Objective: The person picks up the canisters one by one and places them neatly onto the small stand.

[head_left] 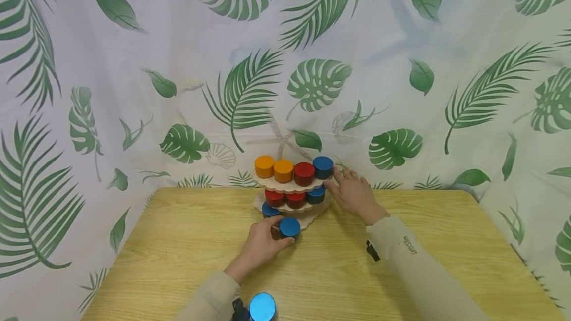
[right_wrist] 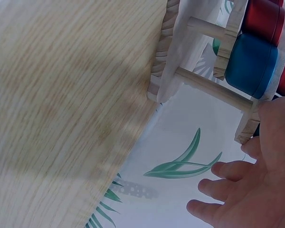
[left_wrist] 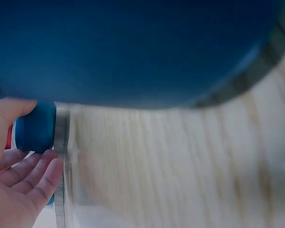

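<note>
A wooden tiered stand [head_left: 285,186] with scalloped edges stands at the back of the table, holding round tins. My left hand [head_left: 258,244] grips a blue tin [head_left: 290,229] between thumb and fingers, at the front of the bottom tier. In the left wrist view that hand [left_wrist: 19,175] curls round the tin [left_wrist: 38,126]; whether the tin rests on the tier I cannot tell. My right hand [head_left: 354,194] is at the stand's right side. Seen from the right wrist, its thumb and index finger pinch the top tier's edge [right_wrist: 247,126], other fingers spread.
On the top tier sit two orange tins [head_left: 274,170], a red tin [head_left: 304,175] and a blue one [head_left: 323,167]. Below are two red tins [head_left: 285,199] and a blue one [head_left: 315,195]. Another blue tin [head_left: 262,307] stands by my left wrist. A leaf-patterned cloth [head_left: 285,88] hangs behind.
</note>
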`<state>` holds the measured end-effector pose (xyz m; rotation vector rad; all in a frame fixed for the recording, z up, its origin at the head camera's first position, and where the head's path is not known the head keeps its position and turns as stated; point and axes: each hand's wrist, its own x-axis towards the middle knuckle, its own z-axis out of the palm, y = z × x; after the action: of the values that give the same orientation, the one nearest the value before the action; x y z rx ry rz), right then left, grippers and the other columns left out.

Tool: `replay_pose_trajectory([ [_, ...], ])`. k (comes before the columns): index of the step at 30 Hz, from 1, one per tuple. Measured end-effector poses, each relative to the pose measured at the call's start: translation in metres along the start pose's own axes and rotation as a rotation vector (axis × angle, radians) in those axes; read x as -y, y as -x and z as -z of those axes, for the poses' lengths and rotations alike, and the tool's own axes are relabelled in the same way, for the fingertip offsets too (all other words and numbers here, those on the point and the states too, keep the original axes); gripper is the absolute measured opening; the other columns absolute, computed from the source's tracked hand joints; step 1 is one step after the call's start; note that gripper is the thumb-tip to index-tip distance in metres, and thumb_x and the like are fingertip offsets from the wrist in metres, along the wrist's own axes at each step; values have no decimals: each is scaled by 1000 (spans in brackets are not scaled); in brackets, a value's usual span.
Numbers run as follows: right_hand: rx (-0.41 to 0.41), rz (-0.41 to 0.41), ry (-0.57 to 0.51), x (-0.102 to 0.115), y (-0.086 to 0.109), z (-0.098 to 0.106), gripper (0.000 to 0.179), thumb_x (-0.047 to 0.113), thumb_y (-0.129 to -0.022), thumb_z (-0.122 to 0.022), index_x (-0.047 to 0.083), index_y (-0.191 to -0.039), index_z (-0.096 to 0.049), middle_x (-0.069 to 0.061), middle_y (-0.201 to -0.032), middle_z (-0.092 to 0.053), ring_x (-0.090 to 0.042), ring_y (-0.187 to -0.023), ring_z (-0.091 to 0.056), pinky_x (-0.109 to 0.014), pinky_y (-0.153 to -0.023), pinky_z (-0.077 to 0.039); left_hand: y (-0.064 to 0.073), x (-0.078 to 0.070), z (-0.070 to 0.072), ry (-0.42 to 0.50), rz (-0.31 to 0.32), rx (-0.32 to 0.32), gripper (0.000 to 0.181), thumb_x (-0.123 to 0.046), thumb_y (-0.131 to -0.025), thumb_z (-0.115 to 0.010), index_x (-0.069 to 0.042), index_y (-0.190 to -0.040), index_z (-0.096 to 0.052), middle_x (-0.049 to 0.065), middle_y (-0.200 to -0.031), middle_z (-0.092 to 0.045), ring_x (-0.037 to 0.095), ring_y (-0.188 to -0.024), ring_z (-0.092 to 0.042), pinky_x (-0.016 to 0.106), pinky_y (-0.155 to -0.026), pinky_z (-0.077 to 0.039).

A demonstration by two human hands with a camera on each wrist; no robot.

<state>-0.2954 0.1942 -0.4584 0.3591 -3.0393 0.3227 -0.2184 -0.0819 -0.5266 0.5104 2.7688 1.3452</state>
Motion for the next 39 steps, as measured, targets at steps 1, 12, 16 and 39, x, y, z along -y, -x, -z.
replay_pose_trajectory([
  [1, 0, 0, 0, 0, 0, 0, 70, 48, -114, -34, -2, -163, -34, -32, -160, -43, -53, -148, -41, -70, -117, -36, 0, 1, -1, -4, -1, -10, 60, -30, -90, -85, -1, -139, -65, 7, -108, -72, 19, -93, -66, 27, -77, -55],
  [12, -12, 8, 13, -1, 0, -1, 70, 48, -114, -34, -3, -162, -36, -32, -159, -45, -52, -147, -42, -70, -117, -38, -2, 1, -6, 6, -2, -103, 62, -29, -87, -89, 2, -137, -67, 8, -103, -78, 17, -90, -72, 28, -77, -59],
  [16, -11, 8, 9, -2, 0, -1, 70, 48, -114, -34, -3, -162, -36, -32, -159, -45, -52, -148, -42, -70, -117, -37, -3, 1, -8, 8, -10, -131, 62, -28, -86, -90, 5, -133, -69, 9, -101, -79, 19, -88, -74, 29, -76, -61],
  [39, -16, 16, -1, -1, 0, -1, 69, 47, -114, -34, -3, -161, -36, -32, -156, -49, -53, -146, -44, -70, -116, -38, -6, 2, -13, 58, 62, -263, 25, -23, -89, -86, 0, -99, -83, 9, -85, -80, 15, -74, -73, 23, -63, -57],
])
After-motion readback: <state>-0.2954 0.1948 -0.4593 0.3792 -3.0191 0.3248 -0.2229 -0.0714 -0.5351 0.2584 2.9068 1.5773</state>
